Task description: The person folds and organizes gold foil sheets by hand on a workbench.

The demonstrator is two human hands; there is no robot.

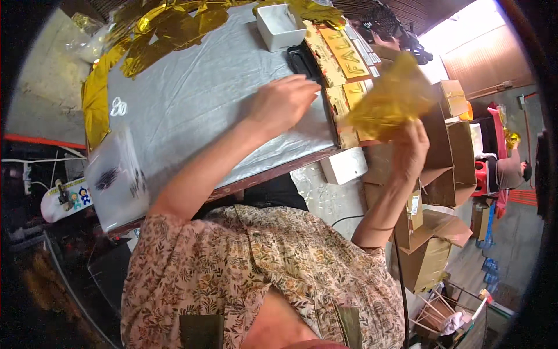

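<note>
Holding gold foil (398, 96), the right hand (411, 142) hovers near lettered packages (344, 53).

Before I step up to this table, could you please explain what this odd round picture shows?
There is no machine: these are a person's bare hands, seen by a wide fisheye camera worn on the head and looking down, so straight edges bend. The right hand holds a blurred piece of gold foil. The left hand is over the table near a black tray; whether it holds anything is hard to tell. On the grey table covering are gold foil sheets along the far left, a white box, white rings and, at the near left, clear plastic.
</note>
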